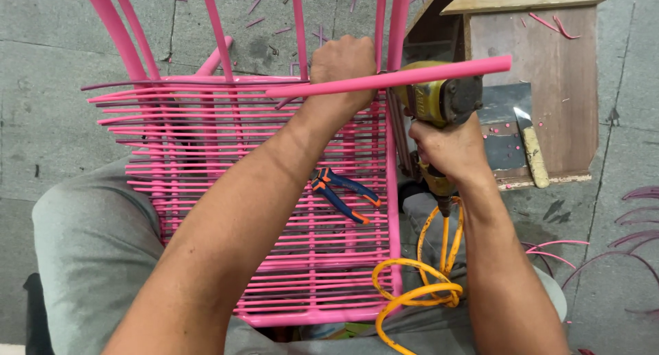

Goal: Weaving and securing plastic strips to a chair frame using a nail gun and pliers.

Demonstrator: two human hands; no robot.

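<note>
The pink woven chair frame (274, 190) lies across the person's lap in the middle of the view, its seat a grid of thin pink cords stretched between stiffer pink tubes. It looks light for its size but awkward. The tubes should be rigid and safe to grip, while the cords probably give under pressure and make a poor hold. The smooth coating may be a little slippery, so the frame edges and uprights are the better places to take it.

At 12 o'clock on the seat, the left hand (341, 67) is clamped around a pink upright, fingers curled tight. A loose pink strip (391, 77) runs just below it, slanting up toward 2 o'clock. It looks flexible and light, best pinched near the end being fixed.

At 3 o'clock from that hand, the right hand (449, 146) grips a yellow pneumatic tool (439, 98), fingers wrapped shut on its handle, the tool's nose against the frame's right rail. The tool looks heavy and hard. A yellow coiled air hose (419, 286) hangs from it toward 6 o'clock.

Blue and orange pliers (343, 190) rest on the cords at centre. At 2 o'clock a wooden desk (549, 74) carries a scraper blade (532, 149). Pink offcuts litter the concrete floor (41, 87).
</note>
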